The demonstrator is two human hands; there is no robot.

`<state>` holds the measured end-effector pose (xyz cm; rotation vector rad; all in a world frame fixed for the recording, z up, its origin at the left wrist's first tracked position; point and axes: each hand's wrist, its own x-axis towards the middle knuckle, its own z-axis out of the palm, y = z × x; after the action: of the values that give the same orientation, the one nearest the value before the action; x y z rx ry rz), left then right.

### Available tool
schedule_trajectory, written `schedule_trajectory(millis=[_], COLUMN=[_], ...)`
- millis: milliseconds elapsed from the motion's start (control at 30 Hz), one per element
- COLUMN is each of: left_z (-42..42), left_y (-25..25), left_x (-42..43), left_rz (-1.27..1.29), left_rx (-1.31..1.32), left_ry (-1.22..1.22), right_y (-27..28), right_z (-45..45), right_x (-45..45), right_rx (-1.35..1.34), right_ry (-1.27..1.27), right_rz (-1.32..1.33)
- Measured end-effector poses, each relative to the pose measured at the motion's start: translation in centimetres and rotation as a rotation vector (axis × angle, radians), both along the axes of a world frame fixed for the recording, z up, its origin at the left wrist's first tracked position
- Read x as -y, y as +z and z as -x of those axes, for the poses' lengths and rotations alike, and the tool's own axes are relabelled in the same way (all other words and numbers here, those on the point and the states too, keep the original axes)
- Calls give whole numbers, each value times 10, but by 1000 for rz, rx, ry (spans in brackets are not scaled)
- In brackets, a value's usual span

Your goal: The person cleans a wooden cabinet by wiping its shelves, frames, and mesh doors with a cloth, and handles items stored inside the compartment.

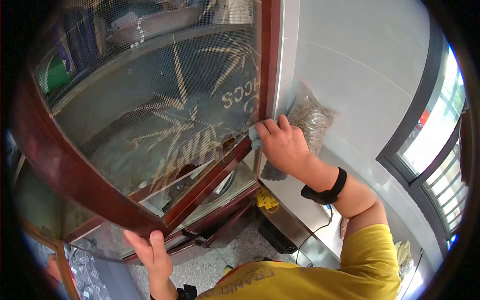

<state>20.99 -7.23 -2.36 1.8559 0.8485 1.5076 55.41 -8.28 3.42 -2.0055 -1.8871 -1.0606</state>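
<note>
A mesh-screened door point(82, 165) with a dark red wooden frame stands swung out in front of me, bamboo patterns and letters on its screen. My left hand point(152, 255) grips the frame's lower corner from below, its thumb on the near side and its fingers partly hidden. My right hand point(284, 145) is closed on a grey-blue cloth point(254, 136) and presses it to the frame's lower right corner. Dark cloth also hangs below that hand. Black bands circle both wrists.
Behind the door are cabinet shelves point(160, 20) with assorted items. A clear bag of dry brown material point(312, 117) leans against the tiled wall point(360, 55). A metal-topped counter point(295, 200), a yellow packet point(266, 199) and a black cable lie below right. A dark-framed window point(425, 150) is at right.
</note>
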Motion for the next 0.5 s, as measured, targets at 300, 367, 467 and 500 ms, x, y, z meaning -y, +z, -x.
schedule_trajectory(millis=[300,367,467,500], left_z=[-6,-7,-9,-6], left_y=[4,-1,-1,-4], left_x=[7,9,15,16], left_rz=[66,26,74,68], left_rx=[10,-43,12,10], left_ry=[18,87,40,21], right_y=[19,22,12,-3], right_z=[17,19,17,7], right_x=[29,31,17,7], right_rx=[-235,-309,-210,-186], right_ry=[-103,-57,57,61], right_rz=[79,-21,-163,-124])
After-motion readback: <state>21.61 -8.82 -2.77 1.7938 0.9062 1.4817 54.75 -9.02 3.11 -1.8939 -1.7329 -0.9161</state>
